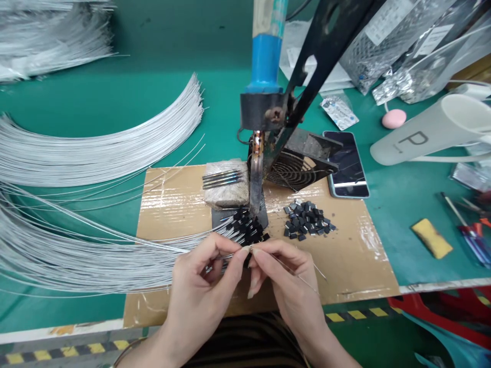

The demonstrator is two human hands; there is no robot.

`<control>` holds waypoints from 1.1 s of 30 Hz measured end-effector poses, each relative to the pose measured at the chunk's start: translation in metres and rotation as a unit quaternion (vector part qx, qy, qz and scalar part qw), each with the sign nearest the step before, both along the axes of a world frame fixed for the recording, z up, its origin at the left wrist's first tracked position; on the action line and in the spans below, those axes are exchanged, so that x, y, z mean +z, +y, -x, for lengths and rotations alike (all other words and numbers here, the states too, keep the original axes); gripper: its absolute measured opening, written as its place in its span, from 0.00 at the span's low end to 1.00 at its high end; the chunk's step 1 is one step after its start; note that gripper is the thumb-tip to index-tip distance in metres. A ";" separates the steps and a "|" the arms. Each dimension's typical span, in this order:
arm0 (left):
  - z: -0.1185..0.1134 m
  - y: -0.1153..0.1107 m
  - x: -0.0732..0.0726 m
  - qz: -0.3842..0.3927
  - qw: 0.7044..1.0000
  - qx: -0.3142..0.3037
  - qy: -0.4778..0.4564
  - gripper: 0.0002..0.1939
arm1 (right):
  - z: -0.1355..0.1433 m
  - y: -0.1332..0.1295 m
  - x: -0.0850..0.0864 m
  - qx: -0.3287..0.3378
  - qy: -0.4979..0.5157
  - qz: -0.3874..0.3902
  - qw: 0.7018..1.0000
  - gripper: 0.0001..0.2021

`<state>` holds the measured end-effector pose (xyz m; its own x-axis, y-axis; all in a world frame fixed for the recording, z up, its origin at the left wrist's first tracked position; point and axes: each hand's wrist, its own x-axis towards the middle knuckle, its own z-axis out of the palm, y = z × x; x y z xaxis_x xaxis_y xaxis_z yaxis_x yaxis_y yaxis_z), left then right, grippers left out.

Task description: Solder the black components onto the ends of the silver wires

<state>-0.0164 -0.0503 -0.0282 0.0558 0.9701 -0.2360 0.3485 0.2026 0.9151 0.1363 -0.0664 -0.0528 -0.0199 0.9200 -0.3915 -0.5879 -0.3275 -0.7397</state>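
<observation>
My left hand (209, 278) pinches the end of a white wire (174, 248) that runs in from the left. Its fingertips meet those of my right hand (289, 276), which is closed on thin wire (319, 271); fine strands trail past its palm. What lies exactly between the fingertips is too small to make out. Just beyond my hands, a bundle of white wires (115, 263) ends in a cluster of small black pieces (247, 225). Above that cluster a blue-handled soldering iron (266, 64) points downward, held in a black bracket (307, 76).
Cardboard (356, 255) covers the work spot. On it are loose black pieces (307, 221) and a wrapped block (226, 197) with metal rods. Behind stands a black fan (299, 168). Rightward are a phone (348, 163), a cup (425, 130) and a yellow sponge (431, 237). Another wire bundle (115, 153) lies left.
</observation>
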 end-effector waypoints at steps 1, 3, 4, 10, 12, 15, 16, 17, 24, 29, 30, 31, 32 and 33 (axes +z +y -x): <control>0.000 0.000 0.000 -0.001 1.000 -0.002 0.001 0.12 | -0.001 0.000 0.000 0.004 0.002 -0.004 1.000 0.04; 0.000 0.000 0.000 -0.001 1.000 -0.003 0.002 0.12 | -0.002 -0.001 -0.001 0.009 0.008 -0.005 1.000 0.04; 0.000 0.001 0.000 0.000 1.000 -0.003 0.001 0.12 | -0.002 -0.001 -0.001 0.012 0.011 -0.003 1.000 0.04; 0.001 0.001 0.004 0.006 1.000 -0.014 -0.002 0.11 | -0.007 0.004 0.002 0.030 0.014 0.018 0.999 0.07; 0.002 0.001 0.005 0.009 1.000 -0.019 -0.003 0.11 | -0.010 0.005 0.004 0.044 0.009 0.027 0.999 0.08; 0.002 0.001 0.004 0.010 1.000 -0.019 -0.005 0.11 | -0.012 0.007 0.005 0.053 0.013 0.029 0.998 0.09; 0.002 0.001 0.004 0.011 1.000 -0.019 -0.005 0.11 | -0.012 0.006 0.005 0.053 0.016 0.029 0.998 0.09; 0.001 0.001 0.003 0.011 1.000 -0.017 -0.004 0.12 | -0.012 0.006 0.005 0.052 0.019 0.028 0.998 0.09; 0.000 0.000 0.000 -0.007 1.000 -0.010 0.010 0.11 | -0.009 0.004 0.003 0.039 0.043 0.023 0.998 0.06; -0.003 -0.002 -0.004 -0.033 0.999 0.006 0.021 0.09 | -0.003 0.004 0.005 0.002 0.055 0.030 0.998 0.06; -0.004 -0.003 -0.005 -0.036 0.999 0.011 0.020 0.09 | -0.001 0.003 0.005 -0.007 0.059 0.030 0.998 0.06; -0.005 -0.003 -0.006 -0.037 0.999 0.015 0.017 0.09 | 0.001 0.003 0.006 -0.014 0.062 0.031 0.997 0.06; -0.006 -0.004 -0.007 -0.037 0.999 0.018 0.013 0.09 | 0.003 0.003 0.006 -0.019 0.066 0.033 0.997 0.06; -0.007 -0.005 -0.008 -0.035 0.999 0.020 0.008 0.09 | 0.005 0.003 0.006 -0.023 0.070 0.033 0.997 0.06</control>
